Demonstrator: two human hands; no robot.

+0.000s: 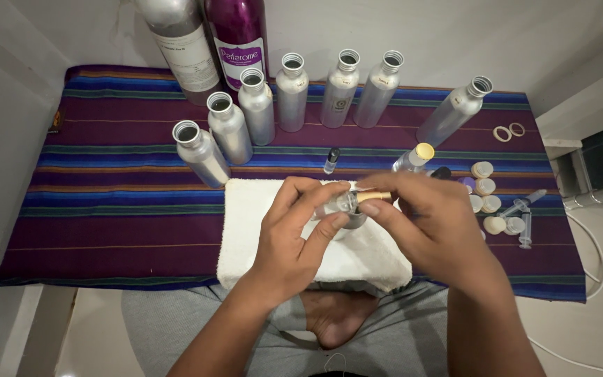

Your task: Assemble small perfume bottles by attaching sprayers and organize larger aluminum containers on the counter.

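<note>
Across a low table lies a striped cloth (pixel 120 202) in purple, blue and orange bands, and on its near edge sits a folded white towel (pixel 259 244). Along the far side stand two tall bottles, one silver (pixel 179 42) and one purple (pixel 239 38), with a curved row of uncapped aluminium bottles (pixel 294 94) in front of them, running from the left edge of the towel to the far right.

Over the towel the person's two hands meet. The left hand (pixel 294 234) grasps a small clear glass vial (pixel 340 204), held on its side between thumb and fingertips. The right hand (pixel 434 223) pinches the vial's gold cap (pixel 373 197) at the neck; whether the cap is seated or loose cannot be told.

Just beyond the hands stand a clear bottle with a yellow cap (pixel 413 159) and a tiny dark-capped vial (pixel 331 160). To the right lie several pale loose caps (pixel 486 187), two syringes (pixel 525 216), and two small rings (pixel 509 131) farther back.
</note>
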